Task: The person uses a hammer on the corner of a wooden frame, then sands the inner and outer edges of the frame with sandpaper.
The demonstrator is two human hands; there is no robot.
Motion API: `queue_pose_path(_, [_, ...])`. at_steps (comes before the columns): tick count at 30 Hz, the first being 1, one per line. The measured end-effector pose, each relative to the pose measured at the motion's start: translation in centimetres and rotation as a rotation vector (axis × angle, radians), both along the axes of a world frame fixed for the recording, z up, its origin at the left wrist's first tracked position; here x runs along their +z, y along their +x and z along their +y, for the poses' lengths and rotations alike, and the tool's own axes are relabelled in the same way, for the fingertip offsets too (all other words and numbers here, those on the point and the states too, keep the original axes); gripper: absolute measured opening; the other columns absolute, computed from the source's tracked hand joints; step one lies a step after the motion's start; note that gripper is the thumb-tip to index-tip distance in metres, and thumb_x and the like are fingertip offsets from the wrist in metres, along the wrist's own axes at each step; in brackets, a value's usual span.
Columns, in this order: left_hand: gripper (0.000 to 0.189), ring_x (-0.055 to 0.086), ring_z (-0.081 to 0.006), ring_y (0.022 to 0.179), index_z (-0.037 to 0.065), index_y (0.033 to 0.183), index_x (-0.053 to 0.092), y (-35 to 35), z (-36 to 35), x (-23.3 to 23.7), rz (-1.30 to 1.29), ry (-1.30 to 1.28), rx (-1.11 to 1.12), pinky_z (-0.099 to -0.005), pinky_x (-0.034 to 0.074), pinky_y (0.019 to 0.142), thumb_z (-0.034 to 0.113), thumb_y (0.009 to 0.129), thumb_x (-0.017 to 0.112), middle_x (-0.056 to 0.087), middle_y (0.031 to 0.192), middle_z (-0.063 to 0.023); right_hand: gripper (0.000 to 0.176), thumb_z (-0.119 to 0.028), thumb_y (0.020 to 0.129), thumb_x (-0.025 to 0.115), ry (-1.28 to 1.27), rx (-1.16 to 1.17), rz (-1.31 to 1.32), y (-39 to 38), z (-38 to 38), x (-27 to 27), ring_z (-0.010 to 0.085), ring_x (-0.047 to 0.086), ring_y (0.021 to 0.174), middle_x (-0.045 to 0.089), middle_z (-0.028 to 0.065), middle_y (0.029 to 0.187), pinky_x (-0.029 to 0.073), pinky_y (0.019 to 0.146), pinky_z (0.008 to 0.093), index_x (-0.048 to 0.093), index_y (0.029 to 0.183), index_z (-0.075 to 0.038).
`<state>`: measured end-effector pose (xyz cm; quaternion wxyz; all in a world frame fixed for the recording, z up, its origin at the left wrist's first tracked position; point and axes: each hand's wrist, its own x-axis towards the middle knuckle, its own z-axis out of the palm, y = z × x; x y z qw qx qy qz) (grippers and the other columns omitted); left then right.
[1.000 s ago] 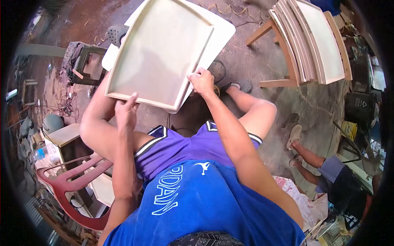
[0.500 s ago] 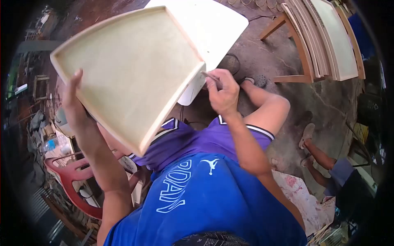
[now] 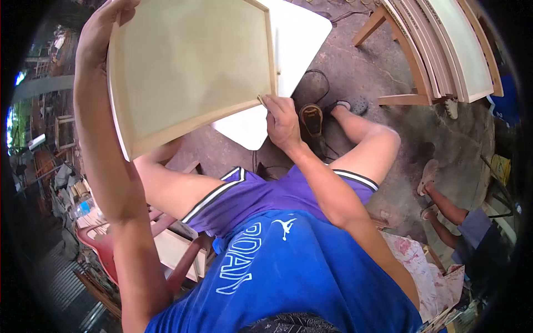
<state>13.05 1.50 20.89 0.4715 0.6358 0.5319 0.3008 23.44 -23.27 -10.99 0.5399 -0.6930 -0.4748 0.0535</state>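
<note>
A pale, shallow wooden tray (image 3: 194, 66) with a raised rim and slanted sides is held up in front of me, tilted. My left hand (image 3: 108, 25) reaches up its left side and grips the far left edge, fingers partly out of frame. At the near right corner, my right hand (image 3: 283, 122) is closed in a pinch on a small folded brown piece (image 3: 261, 99) that looks like sandpaper, against the rim. Behind and below the tray lies a white tabletop (image 3: 302, 33).
A wooden stool frame (image 3: 413, 72) bears several stacked curved panels (image 3: 461, 50) at the right. An electric sander (image 3: 311, 119) rests on the floor near my foot. A red plastic chair (image 3: 100, 244) is at left. Another person's legs (image 3: 444, 211) show at right.
The tray has turned and moved up and away from my lap. My left hand has gone up with it to the far edge; my right hand has shifted slightly left and down, staying near the corner.
</note>
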Motion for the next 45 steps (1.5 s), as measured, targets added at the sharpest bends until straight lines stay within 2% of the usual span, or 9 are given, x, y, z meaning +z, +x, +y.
queue_pose_path(8, [0.029,0.066,-0.0134,0.065,0.0,0.104,0.07,4.9,11.4,-1.1,0.224,-0.058,-0.097,-0.0289,0.054,0.059,0.025,0.091,0.07,0.069,0.084,-0.0057,0.032,0.009,0.083,0.062,-0.005,-0.184,0.108,-0.9,0.9,-2.1,0.0376,0.066,0.106,0.071,0.02,0.11,0.053,0.094,0.0442,0.071,0.113,0.004])
queue_pose_path(12, [0.018,0.066,-0.012,0.058,0.002,0.092,0.07,7.1,8.1,-1.0,0.142,-0.073,-0.13,-0.0266,0.054,0.054,0.021,0.092,0.07,0.069,0.077,-0.0015,0.033,0.009,0.081,0.062,0.026,-0.138,0.151,-0.3,1.1,-0.5,0.0362,0.066,0.105,0.072,0.0184,0.11,0.053,0.093,0.0444,0.072,0.112,0.002])
queue_pose_path(26, [0.019,0.067,-0.0115,0.062,0.004,0.094,0.072,7.3,10.5,-1.2,0.237,-0.042,-0.108,-0.0275,0.054,0.057,0.023,0.092,0.074,0.07,0.079,-0.0014,0.036,0.007,0.082,0.066,-0.07,-0.081,0.15,-0.2,1.1,2.4,0.0326,0.064,0.103,0.075,0.0135,0.116,0.05,0.092,0.0392,0.073,0.116,-0.002])
queue_pose_path(28, [0.036,0.07,-0.0148,0.066,-0.002,0.116,0.069,6.8,10.9,-1.5,0.141,-0.085,-0.218,-0.028,0.057,0.059,0.026,0.093,0.072,0.073,0.089,-0.0077,0.035,0.006,0.083,0.068,0.043,-0.044,0.127,-0.5,1.2,5.7,0.0325,0.066,0.097,0.075,0.0129,0.116,0.05,0.091,0.0399,0.074,0.117,-0.003])
queue_pose_path(32, [0.035,0.069,-0.0141,0.067,0.0,0.114,0.071,6.8,10.8,-1.4,0.128,-0.085,-0.198,-0.0284,0.056,0.06,0.026,0.092,0.073,0.073,0.089,-0.0073,0.035,0.004,0.083,0.069,-0.169,-0.081,0.187,0.3,0.7,-0.1,0.0322,0.066,0.1,0.076,0.012,0.116,0.05,0.093,0.0401,0.074,0.117,-0.004])
queue_pose_path(36, [0.034,0.068,-0.0132,0.068,0.002,0.113,0.073,7.1,10.5,-1.4,0.137,-0.159,-0.198,-0.0288,0.055,0.062,0.026,0.09,0.074,0.073,0.089,-0.0067,0.036,0.005,0.084,0.069,0.028,-0.059,0.153,-1.3,1.6,8.6,0.034,0.067,0.102,0.075,0.0115,0.118,0.049,0.097,0.0441,0.073,0.118,-0.006])
queue_pose_path(39, [0.033,0.067,-0.0127,0.069,0.003,0.112,0.074,7.0,10.6,-1.1,0.136,-0.172,-0.191,-0.029,0.055,0.063,0.027,0.089,0.075,0.073,0.088,-0.0064,0.035,0.005,0.085,0.069,-0.048,-0.1,0.122,-1.4,1.4,4.3,0.0349,0.068,0.107,0.076,0.011,0.117,0.048,0.1,0.0454,0.073,0.118,-0.006])
queue_pose_path(41, [0.037,0.069,-0.0143,0.068,0.001,0.117,0.071,6.8,10.8,-1.2,0.311,0.115,-0.063,-0.0297,0.057,0.062,0.027,0.091,0.074,0.073,0.088,-0.0078,0.033,0.003,0.086,0.069,-0.115,-0.144,0.058,-0.8,1.4,2.1,0.0363,0.068,0.11,0.076,0.013,0.114,0.05,0.098,0.0464,0.074,0.118,-0.004])
queue_pose_path(45, [0.035,0.07,-0.0157,0.069,0.0,0.113,0.072,6.5,11.3,-1.4,0.191,-0.112,-0.159,-0.0294,0.057,0.062,0.027,0.089,0.074,0.073,0.088,-0.0089,0.034,0.006,0.081,0.066,0.182,-0.063,0.134,-2.3,2.7,10.3,0.037,0.07,0.107,0.076,0.0186,0.11,0.053,0.093,0.0454,0.074,0.113,0.001])
